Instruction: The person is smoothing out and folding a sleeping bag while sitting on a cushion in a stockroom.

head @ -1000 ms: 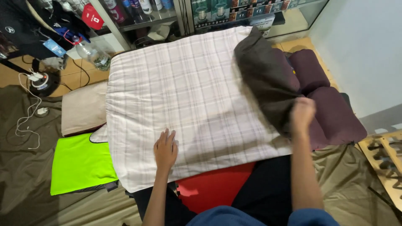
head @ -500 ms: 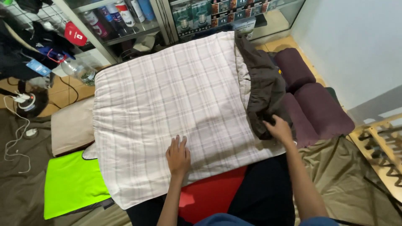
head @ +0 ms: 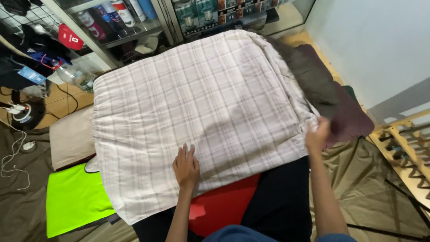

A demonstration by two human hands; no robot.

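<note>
Pressing flat and open on the plaid quilt (head: pixel 197 98), the left hand (head: pixel 186 168) steadies it; the blurred right hand (head: pixel 317 134) pinches its corner, dark cloth (head: pixel 313 80) mostly off, edge unsmoothed.

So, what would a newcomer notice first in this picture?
First, the large pale plaid quilt filling the middle, with the left hand pressed flat on its near edge. At its right corner, the right hand meets a dark brown cloth lying along the quilt's right side. A bright green mat glows at lower left.
</note>
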